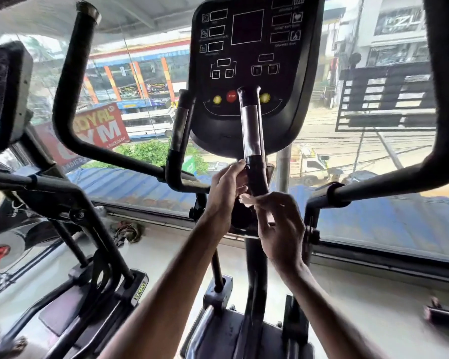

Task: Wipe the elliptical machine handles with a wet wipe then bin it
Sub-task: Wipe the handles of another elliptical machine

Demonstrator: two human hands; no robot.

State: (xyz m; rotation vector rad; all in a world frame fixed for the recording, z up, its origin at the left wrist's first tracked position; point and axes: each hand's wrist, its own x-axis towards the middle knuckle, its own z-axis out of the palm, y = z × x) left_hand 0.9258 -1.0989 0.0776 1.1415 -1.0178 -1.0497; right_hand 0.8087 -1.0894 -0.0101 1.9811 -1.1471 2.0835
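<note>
Console (pixel 246 73): black, displays dark
Inner handle (pixel 253 141): upright before the console's lower edge
Left hand (pixel 224 189): below the console; fingers curled round the inner handle's lower grip
Right hand (pixel 281 229): further below; pinches the wet wipe
Wet wipe (pixel 245 200): pale, mostly hidden; at the handle's bend, between both hands

This is a gym on an upper floor. A black exercise-machine console (pixel 246 73) with dark readout boxes and a red stop button (pixel 231 96) fills the middle. Left of the console rises a long curved handle (pixel 70 73), and farther left is a 2nd machine's screen (pixel 5 94). Below and left of the console lies a foot pedal (pixel 60 317). Behind the console a wide window (pixel 373 156) looks down on a street, where a red sign (pixel 99 130) reads GYM.
</note>
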